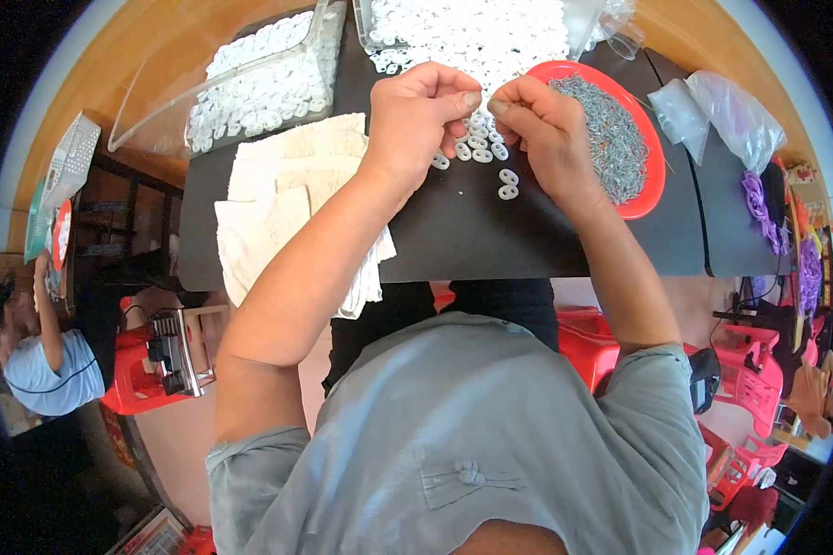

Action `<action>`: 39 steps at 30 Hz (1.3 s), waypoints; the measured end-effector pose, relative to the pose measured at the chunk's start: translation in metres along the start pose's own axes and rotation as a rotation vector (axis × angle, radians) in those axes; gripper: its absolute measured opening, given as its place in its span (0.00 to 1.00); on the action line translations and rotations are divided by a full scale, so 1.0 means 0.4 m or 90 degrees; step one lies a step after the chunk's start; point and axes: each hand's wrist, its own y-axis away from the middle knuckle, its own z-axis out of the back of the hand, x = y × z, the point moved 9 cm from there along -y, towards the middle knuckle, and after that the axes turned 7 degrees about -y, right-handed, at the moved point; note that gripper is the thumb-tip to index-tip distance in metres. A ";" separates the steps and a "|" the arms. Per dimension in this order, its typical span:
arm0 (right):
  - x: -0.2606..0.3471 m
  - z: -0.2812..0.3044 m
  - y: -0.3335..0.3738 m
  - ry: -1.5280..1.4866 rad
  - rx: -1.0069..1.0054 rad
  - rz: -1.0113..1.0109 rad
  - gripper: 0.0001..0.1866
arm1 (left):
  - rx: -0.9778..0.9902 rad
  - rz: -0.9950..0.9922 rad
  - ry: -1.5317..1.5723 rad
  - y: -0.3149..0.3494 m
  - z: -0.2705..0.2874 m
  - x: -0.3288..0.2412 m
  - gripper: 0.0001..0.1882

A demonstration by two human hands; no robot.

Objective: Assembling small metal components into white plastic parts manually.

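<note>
Above the dark table, my left hand (413, 120) is closed in a pinch, thumb against forefinger. My right hand (553, 139) pinches just beside it, the fingertips of both nearly meeting. Whatever they hold is too small to make out. Under and between the hands lie several small white oval plastic pieces with two holes (481, 155). Two more such pieces (508, 192) sit a little nearer to me. To the right of my right hand stands a red oval tray (655, 176) full of small, thin, grey metallic-looking pieces (611, 139).
A heap of white pieces (472, 28) spreads at the far side. A clear bin (319, 83) with more stands at the left, behind folded cream cloths (268, 217). Clear plastic bags (736, 116) lie at the right. Another person (51, 370) is at the far left.
</note>
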 end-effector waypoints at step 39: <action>0.051 0.002 0.013 0.120 -0.062 0.146 0.04 | 0.065 0.032 0.123 0.005 -0.015 0.012 0.05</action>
